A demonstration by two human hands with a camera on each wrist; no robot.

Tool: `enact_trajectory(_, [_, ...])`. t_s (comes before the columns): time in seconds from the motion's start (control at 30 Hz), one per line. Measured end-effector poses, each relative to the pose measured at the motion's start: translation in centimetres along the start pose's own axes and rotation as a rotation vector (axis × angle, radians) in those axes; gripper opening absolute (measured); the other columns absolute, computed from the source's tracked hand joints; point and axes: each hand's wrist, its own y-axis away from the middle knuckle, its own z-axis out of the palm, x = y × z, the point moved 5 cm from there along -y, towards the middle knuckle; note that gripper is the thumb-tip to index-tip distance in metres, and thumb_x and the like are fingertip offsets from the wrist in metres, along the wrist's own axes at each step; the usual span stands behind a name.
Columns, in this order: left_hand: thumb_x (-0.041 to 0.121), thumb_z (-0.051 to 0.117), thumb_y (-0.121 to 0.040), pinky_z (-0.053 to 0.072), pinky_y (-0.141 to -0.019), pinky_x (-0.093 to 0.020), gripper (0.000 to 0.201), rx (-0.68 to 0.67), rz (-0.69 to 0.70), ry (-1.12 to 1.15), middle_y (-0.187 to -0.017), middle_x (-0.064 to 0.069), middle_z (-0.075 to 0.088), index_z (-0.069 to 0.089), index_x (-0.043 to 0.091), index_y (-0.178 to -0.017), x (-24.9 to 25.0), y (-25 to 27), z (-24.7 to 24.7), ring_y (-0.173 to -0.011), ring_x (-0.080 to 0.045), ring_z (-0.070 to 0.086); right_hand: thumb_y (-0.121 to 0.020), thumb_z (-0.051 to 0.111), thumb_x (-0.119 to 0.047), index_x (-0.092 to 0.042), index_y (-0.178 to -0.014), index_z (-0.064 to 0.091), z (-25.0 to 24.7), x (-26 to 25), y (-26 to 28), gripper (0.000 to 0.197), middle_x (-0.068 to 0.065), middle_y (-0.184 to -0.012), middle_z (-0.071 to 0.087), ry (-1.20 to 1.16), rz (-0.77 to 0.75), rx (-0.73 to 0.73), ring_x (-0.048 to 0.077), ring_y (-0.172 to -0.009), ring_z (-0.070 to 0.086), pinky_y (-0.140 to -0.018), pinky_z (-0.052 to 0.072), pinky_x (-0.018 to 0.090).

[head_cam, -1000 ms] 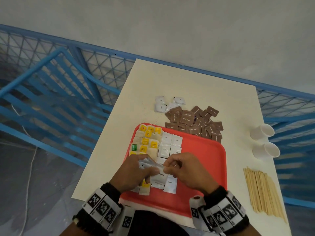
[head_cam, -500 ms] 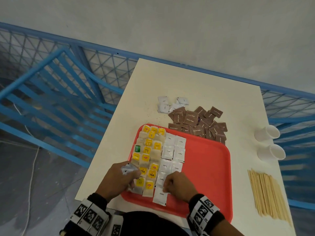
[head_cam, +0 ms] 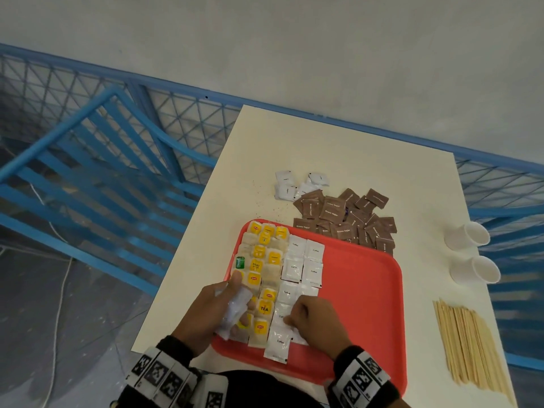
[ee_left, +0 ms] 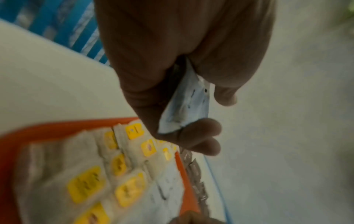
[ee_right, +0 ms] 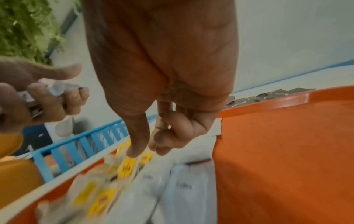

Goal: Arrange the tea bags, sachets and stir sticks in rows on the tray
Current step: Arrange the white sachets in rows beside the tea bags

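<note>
A red tray (head_cam: 362, 290) holds yellow-tagged tea bags (head_cam: 259, 260) in columns on its left, with white coffee sachets (head_cam: 306, 260) in two columns beside them. My left hand (head_cam: 235, 307) hovers over the near tea bags and grips a small stack of white sachets (ee_left: 189, 106) between thumb and fingers. My right hand (head_cam: 290, 319) rests at the near end of the white columns. Its fingers are curled and its fingertips touch a white sachet (head_cam: 282, 316). In the right wrist view I see nothing pinched in the right hand (ee_right: 147, 150).
Brown sugar sachets (head_cam: 344, 219) lie heaped behind the tray, with loose white sachets (head_cam: 294, 184) beyond them. Wooden stir sticks (head_cam: 468, 346) lie at the table's right edge, near two white paper cups (head_cam: 468, 235). Blue railing (head_cam: 117, 172) runs left of the table.
The hands, joined over the tray a second ago, have parted. The left one carried the white stack leftward over the tea bags. The right one dropped onto the near white sachets.
</note>
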Motion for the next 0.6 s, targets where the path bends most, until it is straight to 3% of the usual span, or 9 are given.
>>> enact_trajectory(0.07, [0.069,0.044,-0.086,0.047,-0.043,-0.025,0.074,-0.059,-0.133,0.321,-0.078,-0.017,0.067,0.072,0.002,-0.099,0.1,0.0,1.0,-0.056,-0.023,0.061,-0.084,0.075,-0.029,-0.022,-0.065,0.057,-2.2,-1.2,0.3,0.027,-0.008,-0.060,0.059,-0.032,-0.054,0.074,-0.003,-0.057,0.054,-0.055,0.042,0.014])
enact_trajectory(0.17, [0.073,0.039,-0.085,0.046,-0.038,-0.024,0.077,-0.113,-0.201,0.512,-0.079,-0.017,0.066,0.072,0.004,-0.094,1.1,-0.2,2.6,-0.051,-0.023,0.061,-0.085,0.075,-0.026,-0.023,-0.064,0.059,-5.7,-3.4,1.0,0.027,-0.011,-0.055,0.056,-0.117,-0.136,0.197,-0.003,-0.055,0.052,-0.052,0.036,0.014])
enact_trajectory(0.23, [0.075,0.035,-0.086,0.048,-0.042,-0.026,0.080,-0.137,-0.199,0.505,-0.079,-0.016,0.067,0.075,0.005,-0.092,1.4,-0.6,3.7,-0.053,-0.024,0.064,-0.083,0.077,-0.031,-0.027,-0.066,0.061,-7.6,-5.4,2.0,0.023,-0.015,-0.058,0.059,-0.172,-0.228,0.282,0.002,-0.055,0.052,-0.052,0.035,0.014])
enact_trajectory(0.3, [0.077,0.034,-0.087,0.051,-0.061,-0.033,0.082,-0.188,-0.162,0.492,-0.095,-0.017,0.070,0.074,0.009,-0.110,1.9,-0.9,5.1,-0.071,-0.026,0.068,-0.078,0.078,-0.044,-0.029,-0.081,0.067,-8.3,-8.2,3.6,0.020,-0.016,-0.072,0.059,-0.188,-0.380,0.267,0.004,-0.062,0.052,-0.056,0.038,0.015])
enact_trajectory(0.33, [0.077,0.033,-0.088,0.050,-0.072,-0.037,0.081,-0.221,-0.143,0.495,-0.108,-0.017,0.069,0.071,0.013,-0.121,2.3,-0.8,5.9,-0.085,-0.030,0.068,-0.072,0.077,-0.055,-0.031,-0.095,0.066,-8.1,-9.5,4.4,0.035,-0.017,-0.084,0.056,-0.119,-0.433,0.212,0.002,-0.071,0.050,-0.061,0.040,0.015])
enact_trajectory(0.4, [0.072,0.031,-0.090,0.052,-0.088,-0.042,0.075,-0.242,-0.139,0.493,-0.125,-0.016,0.066,0.068,0.018,-0.127,2.8,-0.4,7.3,-0.108,-0.034,0.067,-0.060,0.072,-0.070,-0.037,-0.118,0.055,-6.9,-10.5,5.0,0.068,-0.019,-0.103,0.041,0.116,-0.434,0.134,-0.002,-0.084,0.042,-0.070,0.045,0.020])
enact_trajectory(0.43, [0.069,0.032,-0.091,0.054,-0.090,-0.044,0.072,-0.245,-0.142,0.457,-0.126,-0.017,0.067,0.069,0.018,-0.126,2.9,-0.3,8.0,-0.111,-0.034,0.067,-0.059,0.070,-0.071,-0.037,-0.121,0.051,-6.5,-10.5,4.9,0.073,-0.018,-0.104,0.035,0.204,-0.422,0.139,0.000,-0.086,0.040,-0.071,0.046,0.024])
enact_trajectory(0.5, [0.061,0.037,-0.093,0.055,-0.091,-0.049,0.060,-0.245,-0.114,0.312,-0.120,-0.018,0.070,0.072,0.019,-0.117,3.2,0.0,8.6,-0.110,-0.035,0.068,-0.062,0.069,-0.063,-0.033,-0.116,0.051,-6.6,-10.4,4.6,0.065,-0.015,-0.101,0.034,0.192,-0.398,0.163,0.005,-0.084,0.044,-0.070,0.049,0.028])
enact_trajectory(0.6, [0.056,0.047,-0.093,0.061,-0.074,-0.044,0.050,-0.239,-0.048,0.102,-0.113,-0.020,0.072,0.076,0.018,-0.106,3.2,0.0,8.7,-0.098,-0.035,0.068,-0.068,0.078,-0.043,-0.028,-0.105,0.058,-7.6,-9.8,4.3,0.044,-0.013,-0.091,0.040,0.061,-0.383,0.184,0.003,-0.077,0.045,-0.066,0.039,0.016])
